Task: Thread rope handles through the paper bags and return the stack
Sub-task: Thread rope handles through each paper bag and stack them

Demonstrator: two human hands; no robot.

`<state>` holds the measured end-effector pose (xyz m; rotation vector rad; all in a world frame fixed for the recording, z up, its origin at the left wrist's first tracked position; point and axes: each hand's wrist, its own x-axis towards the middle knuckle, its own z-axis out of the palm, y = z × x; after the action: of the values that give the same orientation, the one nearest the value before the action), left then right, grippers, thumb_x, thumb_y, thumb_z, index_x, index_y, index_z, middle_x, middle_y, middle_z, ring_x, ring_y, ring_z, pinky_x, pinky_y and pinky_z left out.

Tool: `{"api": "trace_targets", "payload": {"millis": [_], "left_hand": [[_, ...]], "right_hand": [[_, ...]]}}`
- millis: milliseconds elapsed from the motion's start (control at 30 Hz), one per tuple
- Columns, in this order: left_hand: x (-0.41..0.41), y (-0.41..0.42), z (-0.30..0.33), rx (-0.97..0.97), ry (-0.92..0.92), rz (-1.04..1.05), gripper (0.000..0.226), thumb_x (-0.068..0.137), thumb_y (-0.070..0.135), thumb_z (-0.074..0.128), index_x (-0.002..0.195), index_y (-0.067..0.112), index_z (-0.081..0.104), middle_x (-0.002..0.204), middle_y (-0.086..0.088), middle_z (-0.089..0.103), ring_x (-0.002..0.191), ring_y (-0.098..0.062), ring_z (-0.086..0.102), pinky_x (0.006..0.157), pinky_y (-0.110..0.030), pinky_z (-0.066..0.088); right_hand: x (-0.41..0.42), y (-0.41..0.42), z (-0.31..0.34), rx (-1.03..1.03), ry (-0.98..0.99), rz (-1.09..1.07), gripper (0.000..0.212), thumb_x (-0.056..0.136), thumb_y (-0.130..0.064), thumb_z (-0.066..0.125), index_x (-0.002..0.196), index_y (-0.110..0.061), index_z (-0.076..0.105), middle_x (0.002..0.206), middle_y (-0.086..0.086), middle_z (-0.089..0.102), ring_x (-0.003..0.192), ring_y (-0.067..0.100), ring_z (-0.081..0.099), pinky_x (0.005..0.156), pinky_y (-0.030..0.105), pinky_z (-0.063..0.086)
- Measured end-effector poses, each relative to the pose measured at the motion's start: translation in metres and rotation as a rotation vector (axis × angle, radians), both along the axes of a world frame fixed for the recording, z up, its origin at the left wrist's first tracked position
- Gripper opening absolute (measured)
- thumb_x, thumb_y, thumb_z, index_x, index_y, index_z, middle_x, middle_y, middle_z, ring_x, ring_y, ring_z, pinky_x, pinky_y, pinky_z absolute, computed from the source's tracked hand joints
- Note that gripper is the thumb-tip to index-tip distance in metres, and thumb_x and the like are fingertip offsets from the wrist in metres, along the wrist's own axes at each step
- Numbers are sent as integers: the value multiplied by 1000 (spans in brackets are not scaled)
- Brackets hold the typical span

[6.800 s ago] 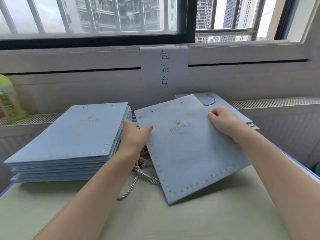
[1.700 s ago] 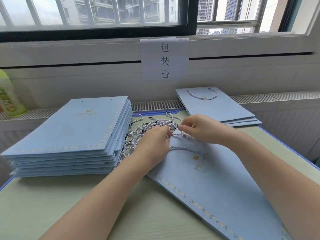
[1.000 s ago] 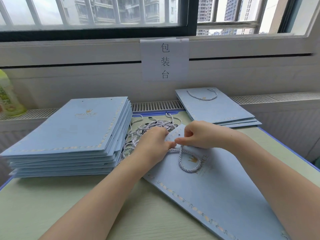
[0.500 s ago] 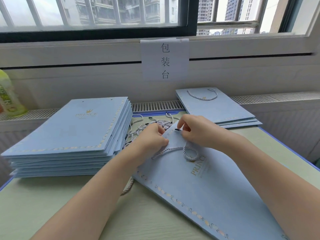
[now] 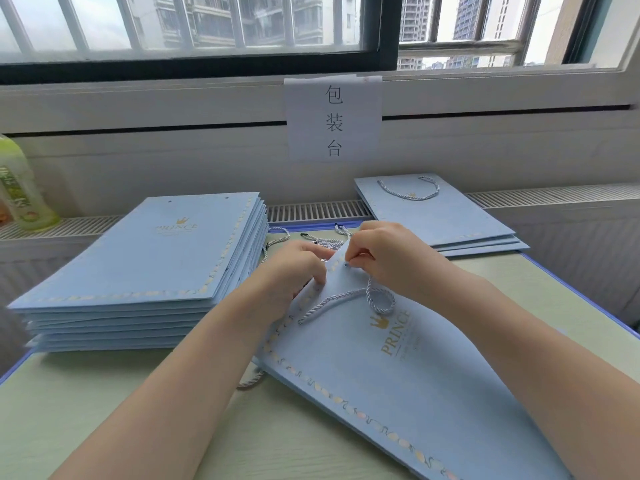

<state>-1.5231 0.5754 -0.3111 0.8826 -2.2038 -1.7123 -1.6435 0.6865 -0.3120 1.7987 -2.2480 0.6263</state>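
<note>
A flat light-blue paper bag (image 5: 398, 368) with a gold crown logo lies slanted on the table before me. A grey-white twisted rope handle (image 5: 346, 299) curls in a loop across its upper part. My right hand (image 5: 384, 258) pinches the rope's end against the bag's top edge. My left hand (image 5: 294, 268) grips that same top edge of the bag from the left, fingers curled over it. Behind my hands lies a pile of loose ropes (image 5: 325, 242), partly hidden.
A tall stack of blue bags without handles (image 5: 145, 268) sits at the left. A small stack of bags with handles (image 5: 440, 216) lies at the back right. A paper sign (image 5: 334, 119) hangs on the wall, and a green bottle (image 5: 17, 188) stands on the far-left ledge.
The bag was laid flat and a rope drawn from the pile. In the last half second my right hand brought the rope end down onto the bag's top edge; the loop shifted slightly.
</note>
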Motion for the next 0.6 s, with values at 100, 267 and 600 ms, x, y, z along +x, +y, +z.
{"api": "trace_targets", "payload": {"millis": [100,267,600], "left_hand": [[0,1,-1,115,59,51,54,68,-19,38,70,18,77,87,-22,67,71,-28,53,64,-31,42],[2,0,1,248,76,62,40,77,-14,40,95,5,70,81,-17,64,59,-25,55,55,-26,42],[4,-4,1,416,135,13,36,83,-6,43,107,4,68,76,-12,63,50,-17,58,45,-18,49]], "right_hand": [[2,-2,-3,-57,-1,32,6,84,-4,61,82,-8,64,79,-6,49,75,16,44,67,29,39],[2,-3,-1,-65,-40,59,6,84,-7,64,83,-7,70,81,-1,57,76,16,48,69,27,39],[0,-1,-3,-167,-35,35,17,87,1,58,97,-8,68,89,4,65,78,19,56,72,32,47]]}}
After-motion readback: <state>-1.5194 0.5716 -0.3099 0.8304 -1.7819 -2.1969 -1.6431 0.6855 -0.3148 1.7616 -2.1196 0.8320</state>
